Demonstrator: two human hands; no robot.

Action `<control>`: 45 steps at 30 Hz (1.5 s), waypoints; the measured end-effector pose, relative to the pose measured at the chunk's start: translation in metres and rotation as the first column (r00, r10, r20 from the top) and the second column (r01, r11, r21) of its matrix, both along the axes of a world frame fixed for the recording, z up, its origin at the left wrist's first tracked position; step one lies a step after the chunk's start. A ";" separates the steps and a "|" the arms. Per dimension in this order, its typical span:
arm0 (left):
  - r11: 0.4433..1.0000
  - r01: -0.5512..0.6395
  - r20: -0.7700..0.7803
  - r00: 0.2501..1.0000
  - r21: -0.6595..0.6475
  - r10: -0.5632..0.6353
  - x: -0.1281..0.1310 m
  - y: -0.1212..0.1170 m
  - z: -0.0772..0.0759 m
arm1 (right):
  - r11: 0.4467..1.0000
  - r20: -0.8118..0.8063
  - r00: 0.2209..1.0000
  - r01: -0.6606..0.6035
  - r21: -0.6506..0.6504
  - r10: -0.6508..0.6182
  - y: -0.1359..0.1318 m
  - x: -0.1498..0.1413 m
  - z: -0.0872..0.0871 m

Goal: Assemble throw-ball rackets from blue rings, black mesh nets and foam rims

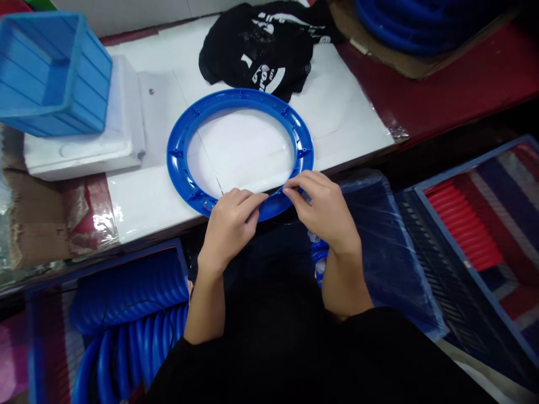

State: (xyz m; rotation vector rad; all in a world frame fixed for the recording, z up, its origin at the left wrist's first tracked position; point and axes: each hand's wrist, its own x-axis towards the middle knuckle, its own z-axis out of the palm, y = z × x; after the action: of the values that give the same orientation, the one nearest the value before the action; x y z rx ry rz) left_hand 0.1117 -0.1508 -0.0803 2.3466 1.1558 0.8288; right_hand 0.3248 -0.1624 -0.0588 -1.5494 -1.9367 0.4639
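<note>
A blue plastic ring (177, 154) with a ribbed channel and small posts lies channel side up on the white-covered table, near its front edge. My left hand (229, 224) is closed over the ring's near side, thumb and index finger pinched by the channel. A thin metal-looking point (219, 184) sticks up behind its knuckles; I cannot tell whether it is a wire or a tool. My right hand (324, 205) pinches at the near right part of the ring. A thin dark strand seems to run between both fingertips along the channel, too small to name.
A light blue bin (88, 84) stands on a white foam block (122, 143) at the left. Black printed cloth (252, 47) lies behind the ring. Blue rings (415, 25) sit in cardboard at back right. Below are crates of blue rings (126, 348) and red rings (463, 224).
</note>
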 end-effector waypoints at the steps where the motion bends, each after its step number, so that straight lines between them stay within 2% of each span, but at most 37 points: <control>1: 1.000 0.007 -0.016 1.000 0.022 -0.007 0.000 0.000 0.000 | 1.000 0.012 1.000 0.010 0.004 -0.010 -0.001 -0.001 -0.001; 6: 0.990 0.047 -0.169 0.985 0.135 -0.024 0.000 0.001 0.003 | 0.995 0.100 0.991 0.079 0.063 -0.085 -0.006 -0.011 -0.003; 10: 0.983 0.076 -0.246 0.969 0.166 -0.033 0.000 0.002 0.006 | 0.985 0.190 0.968 0.147 0.093 -0.163 -0.010 -0.020 -0.001; 13: 0.983 0.105 -0.284 0.957 0.151 -0.058 -0.001 0.003 0.008 | 0.978 0.248 0.946 0.202 0.052 -0.209 -0.010 -0.025 0.002; 16: 0.981 0.139 -0.316 0.944 0.131 -0.092 -0.002 0.004 0.011 | 0.958 0.210 0.939 0.286 -0.036 -0.272 -0.007 -0.021 0.005; 18: 0.980 0.155 -0.334 0.937 0.123 -0.106 -0.003 0.005 0.012 | 0.961 0.138 0.960 0.259 -0.100 -0.244 -0.003 -0.014 0.007; 21: 0.975 0.177 -0.358 0.926 0.134 -0.119 -0.004 0.006 0.012 | 0.983 -0.005 0.996 0.091 -0.157 -0.093 0.003 0.000 0.010; 23: 0.970 0.186 -0.369 0.922 0.157 -0.117 -0.004 0.006 0.011 | 0.985 -0.076 0.996 0.037 -0.168 -0.050 0.007 0.006 0.011; 28: 0.962 0.188 -0.373 0.922 0.198 -0.104 -0.005 0.006 0.010 | 0.996 -0.086 0.995 0.042 -0.085 -0.049 0.010 0.006 0.004; 33: 0.965 0.191 -0.356 0.927 0.179 -0.118 -0.005 0.005 0.011 | 0.996 -0.102 0.992 0.077 -0.035 -0.080 0.005 0.000 -0.002; 37: 0.974 0.149 -0.315 0.945 0.170 -0.090 -0.003 0.005 0.008 | 0.989 -0.109 0.984 0.137 -0.059 -0.143 0.002 -0.004 0.000; 41: 0.991 0.065 -0.222 0.974 0.115 -0.038 -0.001 0.005 0.006 | 0.983 -0.137 0.980 0.123 -0.137 -0.141 0.005 -0.002 0.003; 45: 0.988 0.095 -0.233 0.970 0.119 -0.065 -0.002 0.006 0.007 | 0.979 -0.097 0.989 0.092 -0.179 -0.111 0.009 0.002 0.008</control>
State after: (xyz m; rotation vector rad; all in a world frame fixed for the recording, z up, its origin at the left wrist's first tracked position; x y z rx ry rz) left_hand 0.1096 -0.1448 -0.0734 2.6331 1.1155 0.6355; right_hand 0.3269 -0.1530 -0.0507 -1.6885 -1.7658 0.6730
